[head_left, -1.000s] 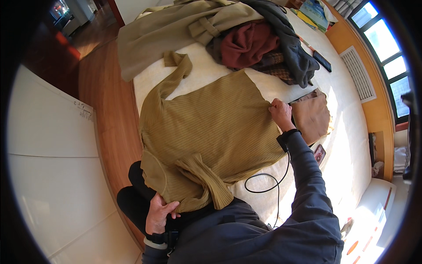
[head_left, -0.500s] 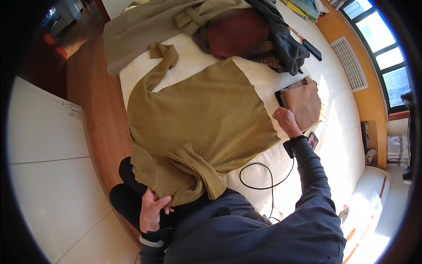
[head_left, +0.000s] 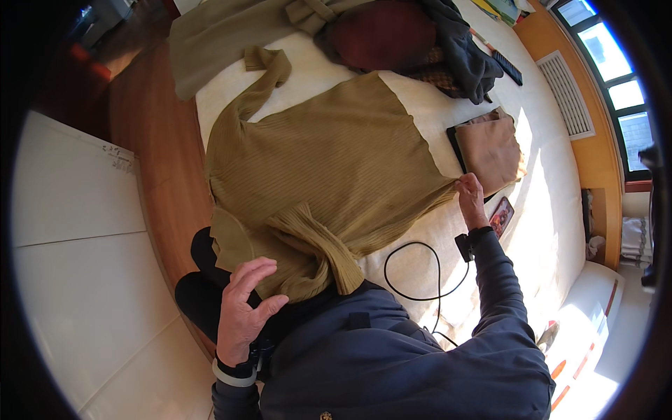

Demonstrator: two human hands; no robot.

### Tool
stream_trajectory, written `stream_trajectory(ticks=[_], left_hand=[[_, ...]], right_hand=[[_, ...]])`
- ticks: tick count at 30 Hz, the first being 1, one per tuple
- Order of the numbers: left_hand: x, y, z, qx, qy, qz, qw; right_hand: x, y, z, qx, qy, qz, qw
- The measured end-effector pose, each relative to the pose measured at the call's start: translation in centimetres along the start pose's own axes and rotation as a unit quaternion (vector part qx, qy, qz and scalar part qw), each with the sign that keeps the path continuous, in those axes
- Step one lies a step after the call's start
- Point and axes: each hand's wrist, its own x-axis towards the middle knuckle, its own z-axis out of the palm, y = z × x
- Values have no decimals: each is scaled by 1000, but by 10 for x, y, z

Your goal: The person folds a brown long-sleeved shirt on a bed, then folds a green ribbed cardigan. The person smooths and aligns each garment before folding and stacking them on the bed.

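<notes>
An olive ribbed sweater (head_left: 336, 161) lies spread across the bed, its neck end beside my lap. One sleeve bends out at the far left; the other is folded over the body near me. Pinched in my right hand (head_left: 472, 194) is the hem's near right corner, pulled to a point. My left hand (head_left: 243, 302) hovers over the neck end with thumb and fingers apart, holding nothing. Close beyond my right hand rests a folded tan garment (head_left: 491, 150) on top of something dark.
On the pale bed cover (head_left: 553, 203), a phone (head_left: 502, 215) and a looped black cable (head_left: 411, 299) lie near my right forearm. Coats (head_left: 231, 42) and a dark red round thing (head_left: 385, 35) are heaped at the far side. A brush (head_left: 507, 68) lies far right. White cabinets (head_left: 77, 280) stand left.
My right hand has closed on the sweater's hem corner and drawn it out to the right. My left hand has let go of the neck end and lifted, fingers spreading.
</notes>
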Motion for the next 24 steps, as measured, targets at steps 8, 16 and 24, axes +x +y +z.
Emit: stream_trajectory(ticks=[8,16,24], left_hand=[[16,-7,36,129,-104,32,986],[21,-13,38,97,-118,65,986],[16,-12,38,44,-84,-49,994]], right_hand=[[-43,-81,21,-394,4,-111,913],[-127,-252,111,41,-570,-70,817],[-35,-355,104,334,-400,13,854]])
